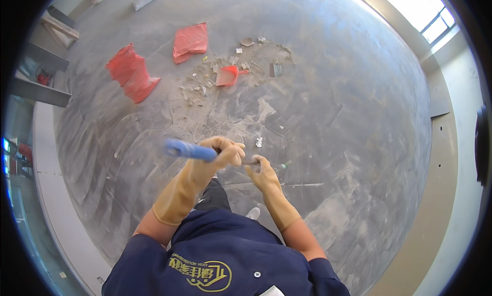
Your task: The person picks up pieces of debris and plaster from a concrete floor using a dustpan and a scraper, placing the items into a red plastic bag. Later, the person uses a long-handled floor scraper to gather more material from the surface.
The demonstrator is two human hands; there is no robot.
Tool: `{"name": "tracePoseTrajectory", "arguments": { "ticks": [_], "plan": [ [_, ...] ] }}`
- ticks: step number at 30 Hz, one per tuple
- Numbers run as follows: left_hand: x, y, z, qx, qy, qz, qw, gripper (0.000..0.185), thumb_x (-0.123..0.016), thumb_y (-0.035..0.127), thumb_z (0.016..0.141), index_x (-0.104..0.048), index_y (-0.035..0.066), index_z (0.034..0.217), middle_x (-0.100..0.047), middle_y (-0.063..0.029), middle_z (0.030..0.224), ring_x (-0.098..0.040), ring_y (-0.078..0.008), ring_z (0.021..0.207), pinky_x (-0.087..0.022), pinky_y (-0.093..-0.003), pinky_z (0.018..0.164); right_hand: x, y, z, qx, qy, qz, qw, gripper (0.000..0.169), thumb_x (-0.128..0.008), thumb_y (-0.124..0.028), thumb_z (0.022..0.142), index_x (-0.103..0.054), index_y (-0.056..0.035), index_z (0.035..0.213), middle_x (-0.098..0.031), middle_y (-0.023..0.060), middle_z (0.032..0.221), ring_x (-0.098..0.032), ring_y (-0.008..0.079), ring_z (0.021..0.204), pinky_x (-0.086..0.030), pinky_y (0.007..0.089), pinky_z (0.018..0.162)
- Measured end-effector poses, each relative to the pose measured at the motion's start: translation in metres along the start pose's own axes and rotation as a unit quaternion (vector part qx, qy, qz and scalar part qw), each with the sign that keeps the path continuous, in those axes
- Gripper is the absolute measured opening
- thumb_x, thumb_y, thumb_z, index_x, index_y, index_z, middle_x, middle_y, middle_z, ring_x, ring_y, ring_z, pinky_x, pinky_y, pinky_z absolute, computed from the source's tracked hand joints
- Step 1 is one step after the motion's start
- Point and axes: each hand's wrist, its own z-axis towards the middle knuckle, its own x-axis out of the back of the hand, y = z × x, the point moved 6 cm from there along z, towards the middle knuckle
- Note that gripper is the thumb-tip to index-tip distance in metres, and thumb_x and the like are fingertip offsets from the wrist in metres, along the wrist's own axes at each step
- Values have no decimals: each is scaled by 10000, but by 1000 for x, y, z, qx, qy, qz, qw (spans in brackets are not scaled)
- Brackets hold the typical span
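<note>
Both my hands wear tan rubber gloves and grip a long-handled tool, probably a broom. My left hand is closed around the shaft just beside its blue handle end, which is blurred and points left. Lower on the shaft, to the right, my right hand has its fingers curled around it. A greenish part of the tool shows past my right hand, small and blurred. The tool's head cannot be made out. Dust and pale streaks cover the grey floor around my feet.
Ahead lies a debris pile with a red dustpan on it. Two red plastic bags lie left of it. A small block sits to its right, a crumpled scrap nearer me. Walls bound both sides.
</note>
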Motion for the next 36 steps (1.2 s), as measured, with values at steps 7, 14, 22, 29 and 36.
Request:
{"name": "tracePoseTrajectory", "arguments": {
  "ticks": [7, 14, 22, 29, 36],
  "plan": [
    [130, -44, 49, 163, 29, -48, 985, 199, -575, 7, 966, -652, 52, 787, -711, -82, 901, -687, -240, 1002, -492, -413, 1023, -109, 25, 99, -170, -75, -161, 969, 315, -703, -376, 912, -668, -64, 908, -705, 212, 984, -672, 430, 943, -530, 472, 823],
    [260, 8, 86, 108, 44, 92, 989, 244, -599, 58, 968, -694, 1, 751, -742, -140, 943, -698, -223, 990, -542, -366, 905, -216, -65, 191, -111, -246, -201, 942, 394, -577, -431, 986, -707, -60, 960, -701, 232, 988, -655, 437, 990, -521, 489, 836],
    [370, 87, 58, 7, 202, 171, 964, 311, -508, 45, 1014, -636, 11, 733, -710, -151, 833, -709, -283, 932, -539, -373, 892, -329, -210, 242, -23, -328, -147, 933, 401, -527, -414, 1009, -699, -61, 929, -715, 205, 935, -676, 417, 942, -529, 470, 805],
    [386, 109, 32, 2, 268, 234, 935, 301, -496, 43, 1009, -632, 13, 742, -711, -162, 865, -705, -293, 946, -517, -374, 915, -370, -263, 265, 62, -339, -117, 931, 295, -580, -333, 985, -684, -75, 888, -716, 179, 917, -676, 407, 903, -531, 460, 788],
    [335, 126, 69, -74, 255, 331, 906, 222, -552, 81, 971, -634, 10, 777, -706, -174, 858, -703, -311, 893, -534, -398, 881, -326, -272, 312, 140, -384, -143, 901, 205, -653, -292, 932, -685, -96, 879, -715, 182, 965, -674, 405, 930, -534, 456, 806]
  ]
}}
